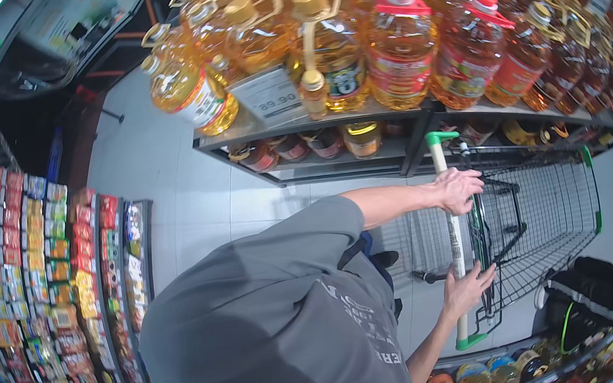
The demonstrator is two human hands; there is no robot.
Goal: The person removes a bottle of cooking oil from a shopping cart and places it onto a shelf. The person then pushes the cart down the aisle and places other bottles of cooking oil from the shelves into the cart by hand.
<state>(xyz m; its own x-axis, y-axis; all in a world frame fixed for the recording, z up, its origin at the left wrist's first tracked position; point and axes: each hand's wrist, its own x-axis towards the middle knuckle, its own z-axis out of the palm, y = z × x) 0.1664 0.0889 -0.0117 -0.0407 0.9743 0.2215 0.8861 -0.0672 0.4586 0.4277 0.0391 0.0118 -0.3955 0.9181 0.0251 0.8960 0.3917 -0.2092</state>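
Observation:
A wire shopping cart (552,202) with green corner pieces stands in front of me. Its pale handle bar (455,246) runs up and down the view between green end caps. My left hand (459,189) lies over the upper part of the bar, back upward, fingers reaching past it towards the basket; its grip underneath is hidden. Lower down, my right hand (467,290) is at the bar, fingers spread and extended over the cart's rear edge. The visible part of the wire basket shows bare mesh.
Shelves (320,124) of large cooking oil bottles (401,52) line the top, close to the cart. Packaged goods fill a rack (59,288) at left. More bottles (474,378) stand on a low shelf at the bottom. Dark bags or clothing (589,292) lie near the cart's lower right.

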